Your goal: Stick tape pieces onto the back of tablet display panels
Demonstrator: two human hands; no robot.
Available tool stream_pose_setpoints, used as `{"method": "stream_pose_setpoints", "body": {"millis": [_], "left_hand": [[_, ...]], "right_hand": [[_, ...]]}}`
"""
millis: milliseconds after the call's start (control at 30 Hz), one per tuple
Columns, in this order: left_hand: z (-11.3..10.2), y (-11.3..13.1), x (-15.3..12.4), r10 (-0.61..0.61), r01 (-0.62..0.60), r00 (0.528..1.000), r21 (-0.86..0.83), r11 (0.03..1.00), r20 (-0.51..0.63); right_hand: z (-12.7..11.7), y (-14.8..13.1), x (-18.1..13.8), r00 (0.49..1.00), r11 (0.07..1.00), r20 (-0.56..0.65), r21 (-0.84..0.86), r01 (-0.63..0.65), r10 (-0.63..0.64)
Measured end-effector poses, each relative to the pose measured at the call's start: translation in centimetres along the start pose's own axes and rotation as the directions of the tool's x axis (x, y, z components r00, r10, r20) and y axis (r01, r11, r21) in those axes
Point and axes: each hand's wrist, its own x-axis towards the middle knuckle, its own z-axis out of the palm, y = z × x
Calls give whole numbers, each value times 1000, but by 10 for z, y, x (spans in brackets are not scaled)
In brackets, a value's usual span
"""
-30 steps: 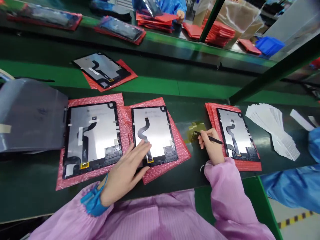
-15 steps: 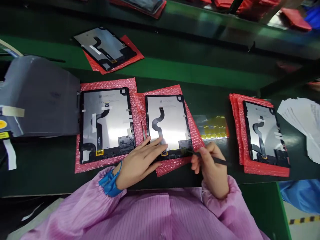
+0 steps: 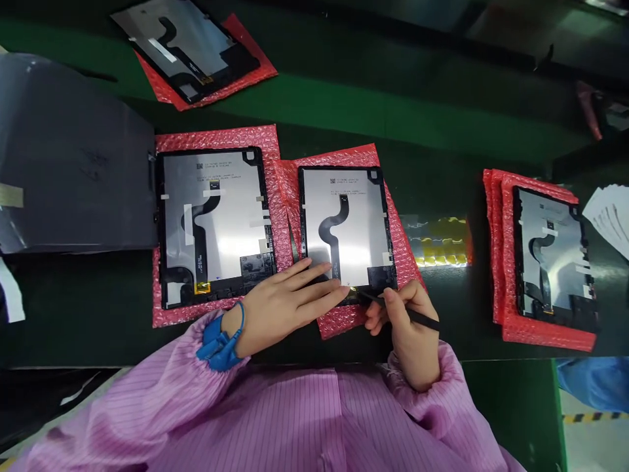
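Observation:
In front of me a tablet screen panel (image 3: 361, 242) lies back side up on a pink bubble-wrap bag (image 3: 405, 242). My left hand (image 3: 278, 308) rests flat over its lower left, fingers stretched out and covering the bottom of the dark flex cable (image 3: 328, 229). Between thumb and fingers, my right hand (image 3: 410, 321) grips black tweezers (image 3: 423, 319). Their tip is at the panel's lower edge, by the left fingertips and a small yellow piece (image 3: 352, 293). Whether the tip pinches anything cannot be made out.
Another screen panel (image 3: 230, 229) lies on bubble wrap to the left, beside a large grey box (image 3: 78, 164). A third panel (image 3: 191, 46) is at the back. More bags with a panel (image 3: 560, 242) lie right, near white papers (image 3: 612, 213). Yellow tape pieces (image 3: 439, 241) sit between.
The tweezers' tip has moved left along the panel's lower edge, from the dark patch toward my left fingertips. My left hand stays on the panel. The camera view has shifted.

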Motion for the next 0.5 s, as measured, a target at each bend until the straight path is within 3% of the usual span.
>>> {"method": "stream_pose_setpoints", "body": {"millis": [267,500], "left_hand": [[2,0,-2,-121,123,992,-90,988,25],[1,2,-2,-154,159,987,-138,977,52]], "right_hand": [[18,-5,-7,1000,1000,21,21,-7,7],[21,-5,-7,999,999,19,-21,48,-47]]}}
